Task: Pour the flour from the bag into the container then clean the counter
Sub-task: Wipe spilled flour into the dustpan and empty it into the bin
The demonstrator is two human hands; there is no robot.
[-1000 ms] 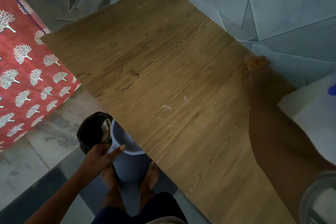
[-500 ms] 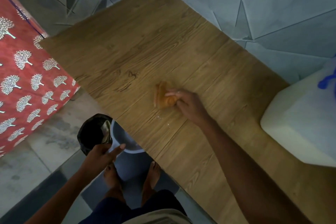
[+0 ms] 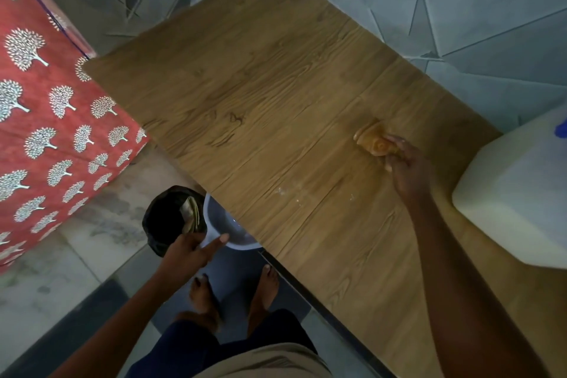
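Observation:
My right hand [image 3: 406, 167] grips an orange cloth [image 3: 372, 142] and presses it on the wooden counter [image 3: 260, 107], toward its right side. A few white flour specks [image 3: 282, 191] lie near the counter's front edge. Below that edge, my left hand [image 3: 191, 250] holds the rim of a pale bowl [image 3: 221, 230], with the index finger stretched along it. A black bag [image 3: 167, 219] with a crumpled wrapper inside sits right beside the bowl. A large white container [image 3: 518, 193] with a blue cap stands at the counter's right end.
A red cloth with white tree prints [image 3: 46, 132] hangs at the left. Grey tiled wall [image 3: 445, 9] backs the counter. My bare feet [image 3: 233, 294] stand on the floor under the counter's front edge.
My right hand swept the orange cloth from the far right to the counter's middle, then back toward the right. My left hand has kept its hold on the bowl.

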